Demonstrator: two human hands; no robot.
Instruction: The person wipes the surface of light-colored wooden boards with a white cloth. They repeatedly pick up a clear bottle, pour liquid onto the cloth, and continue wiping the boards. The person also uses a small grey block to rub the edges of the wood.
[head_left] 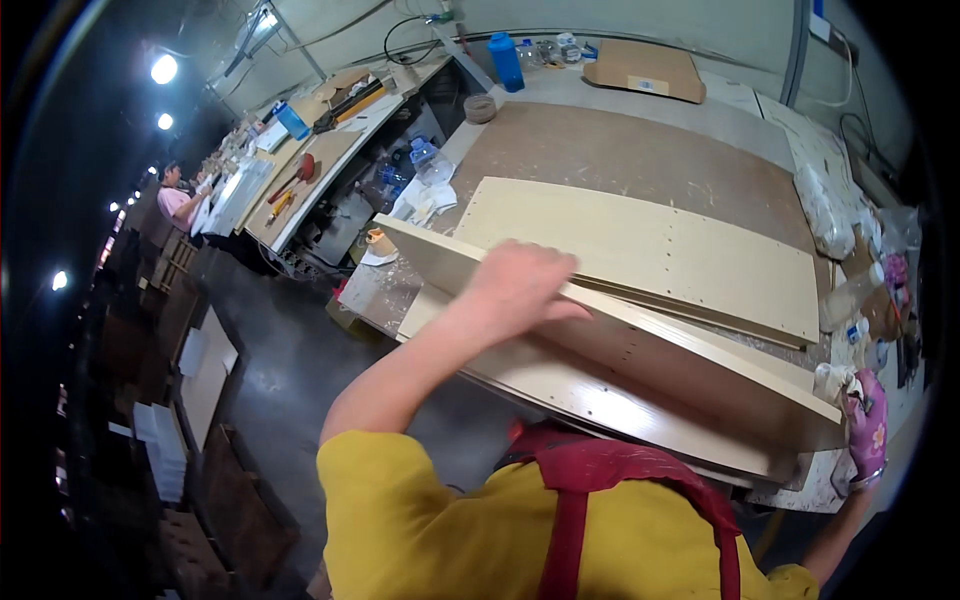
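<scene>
Left hand (520, 285) lies palm-down over the upper edge of a long pale wooden panel (640, 345), its fingers curled over that edge and gripping it; the bare forearm runs back down to a yellow sleeve at the bottom of the head view. That panel stands tilted on its long edge, running from the near left of the workbench (600, 140) down toward the lower right, and it rests against other pale boards lying flat beneath it (560, 385). Just behind it a wider drilled board (650, 245) lies flat on the brown bench top. Right hand (868, 425), in a pink patterned glove, sits at the far right end of the tilted panel, closed around something white; whether it also touches the panel I cannot tell. Along the right rim of the bench lie clear plastic bags (822, 210) and small clutter. At the far end stand a blue bottle (506, 60) and a flat cardboard box (645, 68). Off to the left, well apart, another person in pink (178, 200) works at a second long bench.
</scene>
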